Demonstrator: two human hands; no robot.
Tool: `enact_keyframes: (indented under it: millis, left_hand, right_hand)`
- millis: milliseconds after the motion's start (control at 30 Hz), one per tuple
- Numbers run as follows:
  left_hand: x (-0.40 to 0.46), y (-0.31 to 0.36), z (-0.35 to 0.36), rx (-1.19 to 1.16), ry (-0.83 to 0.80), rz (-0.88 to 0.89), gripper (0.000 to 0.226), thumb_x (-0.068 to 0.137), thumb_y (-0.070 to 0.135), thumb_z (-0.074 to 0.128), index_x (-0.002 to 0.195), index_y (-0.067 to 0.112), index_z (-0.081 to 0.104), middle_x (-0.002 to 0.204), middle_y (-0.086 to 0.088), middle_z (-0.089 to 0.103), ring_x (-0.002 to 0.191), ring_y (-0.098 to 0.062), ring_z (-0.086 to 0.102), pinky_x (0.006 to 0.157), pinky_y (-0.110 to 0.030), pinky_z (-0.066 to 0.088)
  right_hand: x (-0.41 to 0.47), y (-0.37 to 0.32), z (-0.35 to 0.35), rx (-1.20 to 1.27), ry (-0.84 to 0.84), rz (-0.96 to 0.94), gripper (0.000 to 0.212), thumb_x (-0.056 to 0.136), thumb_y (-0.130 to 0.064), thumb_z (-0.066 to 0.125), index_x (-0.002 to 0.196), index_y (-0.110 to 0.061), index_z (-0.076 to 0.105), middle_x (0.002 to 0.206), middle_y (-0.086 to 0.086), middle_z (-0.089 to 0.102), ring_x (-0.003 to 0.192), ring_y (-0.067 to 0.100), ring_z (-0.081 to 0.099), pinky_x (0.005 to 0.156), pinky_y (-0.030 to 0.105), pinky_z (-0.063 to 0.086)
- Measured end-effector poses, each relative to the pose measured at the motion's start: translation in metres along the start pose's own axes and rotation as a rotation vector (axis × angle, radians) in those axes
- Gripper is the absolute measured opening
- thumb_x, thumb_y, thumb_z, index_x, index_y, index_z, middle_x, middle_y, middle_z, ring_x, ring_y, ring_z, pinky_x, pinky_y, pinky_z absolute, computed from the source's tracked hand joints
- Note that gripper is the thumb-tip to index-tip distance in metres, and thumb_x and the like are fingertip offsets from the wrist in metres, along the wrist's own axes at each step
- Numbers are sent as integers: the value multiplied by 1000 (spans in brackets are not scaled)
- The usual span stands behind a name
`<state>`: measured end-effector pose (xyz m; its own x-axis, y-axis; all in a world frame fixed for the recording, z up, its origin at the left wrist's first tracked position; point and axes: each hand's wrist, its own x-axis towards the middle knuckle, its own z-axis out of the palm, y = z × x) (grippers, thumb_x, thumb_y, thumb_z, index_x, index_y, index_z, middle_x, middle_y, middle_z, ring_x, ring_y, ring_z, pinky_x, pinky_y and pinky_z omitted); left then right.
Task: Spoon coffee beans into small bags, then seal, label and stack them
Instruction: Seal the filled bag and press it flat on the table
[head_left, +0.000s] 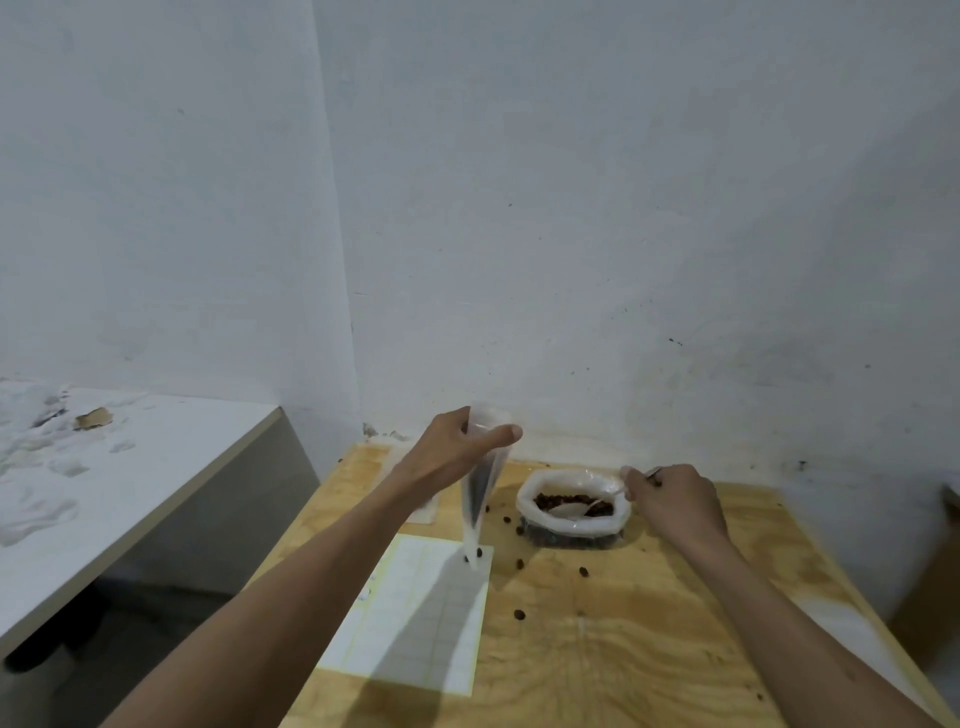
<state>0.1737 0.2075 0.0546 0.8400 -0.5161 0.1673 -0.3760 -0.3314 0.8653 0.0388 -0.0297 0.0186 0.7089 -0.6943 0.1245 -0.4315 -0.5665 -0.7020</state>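
My left hand (457, 452) pinches the top of a small bag (483, 493) and holds it up, so its mouth is ready for beans. The bag's tip touches the label sheet (415, 623), just left of the big bag (571, 514). My right hand (670, 501) is curled round a spoon (597, 506) and dips it into the big bag to scoop. Some beans (519, 614) lie loose on the tabletop (649, 649) near it.

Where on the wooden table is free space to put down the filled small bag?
Bare wood lies near the front edge of the table, right of the label sheet. It is crowded between the small bag and the bean bag, where loose beans lie.
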Motion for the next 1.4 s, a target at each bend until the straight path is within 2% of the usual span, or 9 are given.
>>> enact_keyframes:
  millis: [167,300,433,500,667,900,1100,1200,1400]
  left_hand:
    - [-1,17,14,-395,-35,-69,55,85,55,63,121,13,65,128,-3,65,119,-23,59,101,-38,44]
    - [1,35,25,-854,-66,-125,75,77,54,54,126,-2,60,117,-22,66,107,-33,62,104,-47,45]
    - [0,44,33,-1141,-143,-179,72,87,53,41,118,-8,63,118,-25,60,106,-34,54,97,-42,43]
    - [-1,49,34,-1029,-84,-218,68,89,58,43,115,1,68,111,-19,64,94,-30,59,83,-38,48]
    - [2,38,31,-587,334,-55,26,96,34,67,108,13,76,104,4,75,97,-13,67,94,-33,54]
    - [2,36,30,-595,330,-58,10,90,20,75,92,13,80,92,0,79,95,-17,71,93,-36,55]
    - [-5,42,38,-529,251,-13,12,89,17,75,83,8,80,73,-2,75,66,-11,66,71,-27,53]
    - [-8,43,43,-471,212,37,13,90,16,74,84,6,80,68,1,73,61,-6,63,63,-19,51]
    - [-10,39,40,-448,181,66,15,90,16,74,82,5,80,67,-3,71,60,-9,60,62,-16,51]
  right_hand:
    - [-17,-14,-6,31,-330,91,63,95,-57,56,62,-8,76,43,-3,62,38,14,52,44,19,39]
    - [-26,-42,-2,339,-554,-37,52,86,-67,62,104,-21,76,95,-4,79,83,9,73,69,22,57]
    - [-31,-57,6,564,-741,-146,41,82,-43,78,110,-14,74,107,2,78,99,15,73,88,29,53]
    - [-29,-59,9,692,-679,-109,42,74,-30,87,105,-4,75,105,13,78,97,26,73,89,39,51]
    - [-23,-57,5,781,-487,-52,34,74,-17,88,103,-5,76,98,10,80,96,29,75,88,41,59]
    - [-25,-54,-1,706,-471,-80,29,75,-22,87,99,-9,75,97,5,80,93,20,76,83,34,60]
    - [-17,-73,-21,738,-303,-120,50,73,-30,89,117,-24,68,107,3,74,90,17,75,78,32,60]
    - [-13,-81,-30,576,-304,-206,34,76,-29,87,107,-24,75,99,-3,76,81,8,74,73,20,53]
    - [-9,-84,-31,475,-354,-215,17,77,-35,85,84,-19,83,86,-4,79,78,11,70,76,27,55]
